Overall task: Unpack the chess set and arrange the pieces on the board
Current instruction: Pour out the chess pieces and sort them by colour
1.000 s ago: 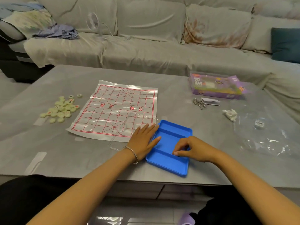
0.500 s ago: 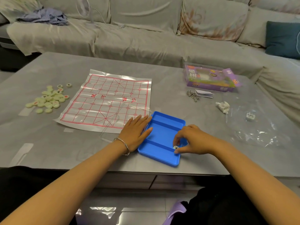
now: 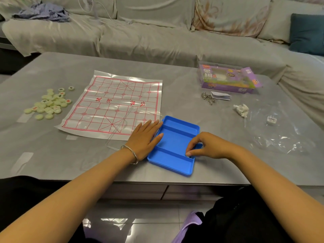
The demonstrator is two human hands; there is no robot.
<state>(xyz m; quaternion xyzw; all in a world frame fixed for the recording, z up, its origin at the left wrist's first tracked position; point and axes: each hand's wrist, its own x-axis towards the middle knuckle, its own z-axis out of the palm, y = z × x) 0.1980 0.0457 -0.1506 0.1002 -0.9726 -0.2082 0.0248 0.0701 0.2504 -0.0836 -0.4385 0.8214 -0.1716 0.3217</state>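
Note:
A blue divided tray [image 3: 175,142] lies near the table's front edge. My left hand [image 3: 145,135] rests flat against the tray's left rim, fingers straight. My right hand [image 3: 206,148] sits over the tray's right rim with fingers curled, thumb and forefinger pinching a small chess piece that is almost hidden beneath them. The plastic chess board [image 3: 112,104] with red lines is spread out to the left. A clear lid [image 3: 122,127] overlaps its near right corner. A pile of pale round chess pieces [image 3: 49,104] lies left of the board.
A purple chess box [image 3: 226,79] stands at the back right, with metal rings [image 3: 207,98] and a paper slip [image 3: 220,96] in front of it. A white crumpled wad [image 3: 242,109] and a clear plastic bag [image 3: 280,130] lie to the right. A sofa runs behind the table.
My right hand has slid from the tray's middle to its right rim, and a white piece showed at its fingertips half a second ago. My left hand has stayed put. The view tilted down.

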